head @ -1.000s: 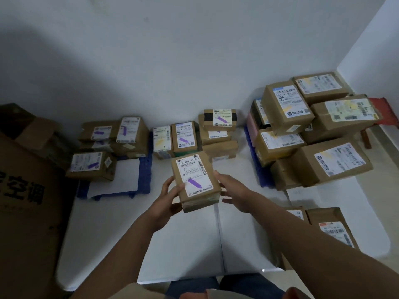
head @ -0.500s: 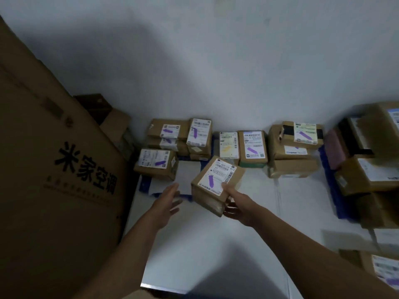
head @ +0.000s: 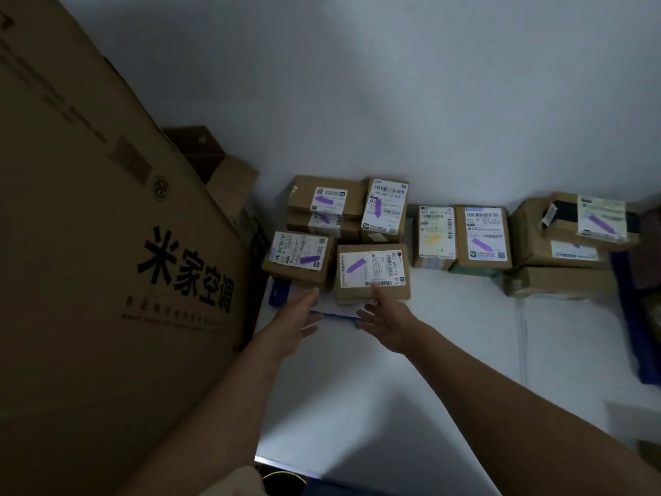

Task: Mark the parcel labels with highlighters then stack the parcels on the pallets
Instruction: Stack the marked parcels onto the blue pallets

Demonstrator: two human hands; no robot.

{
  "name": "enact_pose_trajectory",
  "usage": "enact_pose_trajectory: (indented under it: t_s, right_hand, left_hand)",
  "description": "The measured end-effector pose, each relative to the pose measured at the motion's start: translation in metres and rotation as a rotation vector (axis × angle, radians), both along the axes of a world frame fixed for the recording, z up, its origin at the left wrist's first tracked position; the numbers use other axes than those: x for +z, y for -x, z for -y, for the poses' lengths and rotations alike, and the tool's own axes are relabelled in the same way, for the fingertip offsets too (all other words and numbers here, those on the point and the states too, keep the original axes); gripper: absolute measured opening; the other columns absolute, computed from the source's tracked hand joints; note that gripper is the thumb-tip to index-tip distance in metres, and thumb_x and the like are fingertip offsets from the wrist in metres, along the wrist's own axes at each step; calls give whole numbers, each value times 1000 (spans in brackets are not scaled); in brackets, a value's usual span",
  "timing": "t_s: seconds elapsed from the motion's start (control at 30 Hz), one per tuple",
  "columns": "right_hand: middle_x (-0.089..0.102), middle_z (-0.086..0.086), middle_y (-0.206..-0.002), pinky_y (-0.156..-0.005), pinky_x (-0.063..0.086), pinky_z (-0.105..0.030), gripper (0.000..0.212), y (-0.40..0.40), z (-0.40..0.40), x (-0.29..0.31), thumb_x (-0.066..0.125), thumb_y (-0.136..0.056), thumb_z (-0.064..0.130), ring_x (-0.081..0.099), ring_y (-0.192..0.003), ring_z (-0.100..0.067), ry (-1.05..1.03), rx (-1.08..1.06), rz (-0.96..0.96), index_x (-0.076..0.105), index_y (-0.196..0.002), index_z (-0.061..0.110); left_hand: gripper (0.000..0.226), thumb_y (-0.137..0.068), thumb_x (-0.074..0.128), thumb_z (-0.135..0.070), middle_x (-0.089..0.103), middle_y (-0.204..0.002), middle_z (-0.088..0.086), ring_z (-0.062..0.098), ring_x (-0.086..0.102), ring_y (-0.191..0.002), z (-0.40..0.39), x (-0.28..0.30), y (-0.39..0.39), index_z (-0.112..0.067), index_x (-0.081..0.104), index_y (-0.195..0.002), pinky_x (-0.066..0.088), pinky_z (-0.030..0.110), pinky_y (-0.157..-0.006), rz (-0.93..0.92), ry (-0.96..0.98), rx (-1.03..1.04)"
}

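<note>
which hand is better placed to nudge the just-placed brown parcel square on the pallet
Right hand: its fingertips touch the brown cardboard parcel at the front edge; the left hand is open beside it, apart.

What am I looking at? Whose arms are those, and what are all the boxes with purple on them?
There is no robot here. A person wears a camera on their head, so you see their own two arms reaching forward. The left hand is open and holds nothing. The right hand is open too, with a fingertip touching a parcel set down in front, on a blue pallet by the wall. The purple streaks are highlighter marks on the parcels' white labels. More marked parcels sit behind it. The huge brown thing on the left is a big cardboard box.
</note>
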State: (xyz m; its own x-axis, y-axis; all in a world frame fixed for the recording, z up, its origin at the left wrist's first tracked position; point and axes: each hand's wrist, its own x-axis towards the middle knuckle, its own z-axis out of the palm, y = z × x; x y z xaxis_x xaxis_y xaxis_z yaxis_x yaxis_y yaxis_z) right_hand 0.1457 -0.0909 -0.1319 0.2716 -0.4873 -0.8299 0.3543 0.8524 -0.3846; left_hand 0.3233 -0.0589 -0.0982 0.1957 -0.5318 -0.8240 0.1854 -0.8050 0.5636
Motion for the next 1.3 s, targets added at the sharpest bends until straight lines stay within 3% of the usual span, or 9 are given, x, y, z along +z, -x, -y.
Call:
enact_pose_trajectory:
  t_s: [0.23,0.43,0.5,0.67,0.77,0.9,1.0,1.1,1.3]
  right_hand:
    - [40,-14,-149,-98,50,-45,61,11,3,10,56,-97,40,46,-133,-34,-2,148,-30,33,-150,20]
    - [61,-14,-126,-104,47,-43,45,58,-1,13,62,-94,34,60,-112,-28,7,176,-85,53,-129,7]
    - [60,-14,-125,-102,47,-42,44,77,1,13,58,-98,33,59,-111,-28,0,107,-136,51,-131,5]
    - [56,-17,-135,-98,48,-40,42,125,16,13,52,-102,27,56,-120,-32,41,-64,-312,49,-136,3]
    - [56,-23,-130,-101,49,-41,33,147,29,11,51,-102,19,57,-119,-34,95,-94,-438,52,-130,3]
    - [53,-7,-120,-98,46,-37,37,171,49,0,54,-97,21,53,-112,-27,334,133,-804,50,-131,8]
    - [46,-12,-138,-101,45,-40,47,185,65,-7,59,-94,19,52,-119,-30,476,330,-999,47,-136,4]
    - [33,-17,-146,-106,42,-46,54,194,81,-17,60,-92,18,48,-123,-36,517,528,-1134,40,-140,2]
    - [29,-19,-148,-107,38,-47,56,200,108,-23,53,-96,27,33,-132,-34,546,835,-1238,33,-143,6]
  left_hand:
    - [30,-101,53,-35,57,-124,0,20,60,-112,4,-6,5,-23,52,-128,46,37,-99,20,0,-4]
    - [14,-100,53,-23,60,-86,7,15,55,-73,14,-1,27,-13,62,-100,48,30,-75,240,139,70]
    - [13,-99,54,-26,61,-87,6,17,54,-76,23,2,41,-18,63,-94,48,33,-74,305,215,38]
    - [20,-102,51,-30,63,-99,0,15,61,-91,46,19,92,-15,63,-106,53,30,-78,397,367,-197]
    - [20,-103,49,-30,65,-99,1,16,62,-87,57,21,121,-16,63,-107,49,25,-68,421,403,-312]
    - [16,-103,49,-27,62,-91,-4,5,56,-73,71,14,151,-21,62,-109,41,17,-56,417,398,-521]
    - [15,-103,49,-25,62,-90,-5,2,56,-75,84,11,165,-21,62,-110,39,14,-55,404,389,-621]
    - [13,-102,51,-23,64,-103,-2,11,62,-87,96,4,173,-22,62,-109,48,20,-67,374,390,-665]
    - [16,-101,53,-21,63,-108,-2,16,61,-102,110,-9,181,-17,62,-114,42,20,-67,425,387,-782]
